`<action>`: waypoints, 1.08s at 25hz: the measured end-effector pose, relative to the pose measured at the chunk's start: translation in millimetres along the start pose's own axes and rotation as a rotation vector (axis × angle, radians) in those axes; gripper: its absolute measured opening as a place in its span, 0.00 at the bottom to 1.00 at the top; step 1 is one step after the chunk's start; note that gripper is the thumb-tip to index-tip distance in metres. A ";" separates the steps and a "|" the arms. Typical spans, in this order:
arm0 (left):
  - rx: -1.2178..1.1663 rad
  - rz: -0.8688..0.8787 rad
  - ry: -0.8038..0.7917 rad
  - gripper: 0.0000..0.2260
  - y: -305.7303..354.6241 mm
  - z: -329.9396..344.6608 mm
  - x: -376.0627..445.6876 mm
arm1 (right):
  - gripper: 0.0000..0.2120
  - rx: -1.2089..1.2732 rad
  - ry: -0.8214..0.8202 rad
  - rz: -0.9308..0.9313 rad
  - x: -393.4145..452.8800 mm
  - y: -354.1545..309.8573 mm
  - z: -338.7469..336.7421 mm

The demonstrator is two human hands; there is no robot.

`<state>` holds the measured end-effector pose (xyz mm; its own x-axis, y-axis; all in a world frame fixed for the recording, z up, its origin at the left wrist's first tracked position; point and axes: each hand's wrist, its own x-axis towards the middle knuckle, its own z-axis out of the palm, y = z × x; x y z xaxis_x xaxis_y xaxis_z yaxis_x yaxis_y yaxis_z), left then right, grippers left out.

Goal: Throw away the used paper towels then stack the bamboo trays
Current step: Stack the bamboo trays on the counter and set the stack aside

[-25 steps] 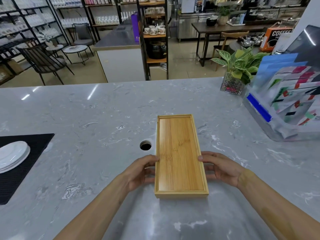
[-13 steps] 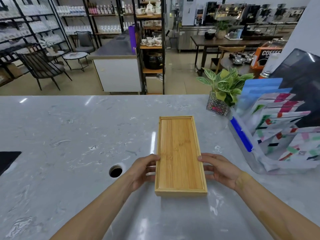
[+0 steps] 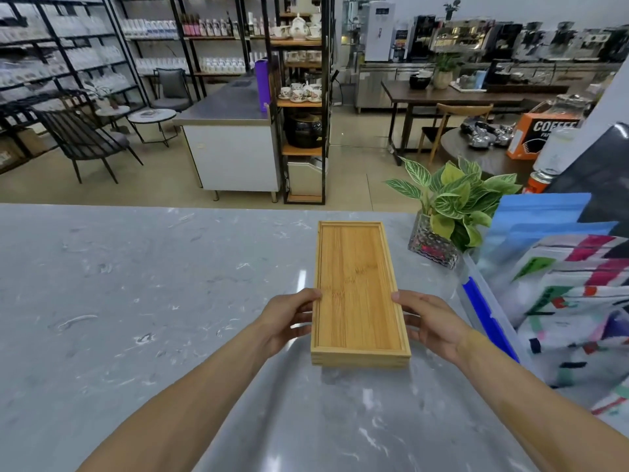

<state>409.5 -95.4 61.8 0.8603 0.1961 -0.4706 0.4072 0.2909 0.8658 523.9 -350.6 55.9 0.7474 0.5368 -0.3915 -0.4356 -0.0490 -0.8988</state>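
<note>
Marble counter [image 3: 136, 301] — stacked bamboo trays [image 3: 357, 291] gripped by left hand [image 3: 286, 318], right hand [image 3: 432, 323].

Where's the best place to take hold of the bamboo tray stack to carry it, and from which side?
Probably by the two long side edges near the near end, one hand from each side, as the left hand and right hand hold it. The bamboo tray stack is long, narrow and flat, so opposed side grips should keep the layers aligned; thumbs hook the raised rim.
</note>
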 end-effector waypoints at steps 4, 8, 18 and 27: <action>-0.019 0.003 0.046 0.13 16.8 -3.1 49.0 | 0.21 0.012 0.012 -0.029 50.7 -12.3 -7.0; -0.037 -0.018 0.105 0.09 31.2 -5.4 101.4 | 0.21 0.045 0.030 -0.018 103.8 -17.1 -15.2; -0.021 -0.047 0.146 0.10 50.0 -2.6 185.9 | 0.10 0.071 0.107 0.034 185.9 -32.4 -36.5; 0.052 -0.141 0.154 0.08 61.9 -6.6 207.6 | 0.09 -0.044 0.142 0.111 198.9 -50.4 -32.3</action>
<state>611.3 -30.6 16.6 0.7385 0.2985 -0.6046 0.5388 0.2778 0.7953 710.7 -268.6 16.9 0.7605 0.4018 -0.5101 -0.4994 -0.1402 -0.8550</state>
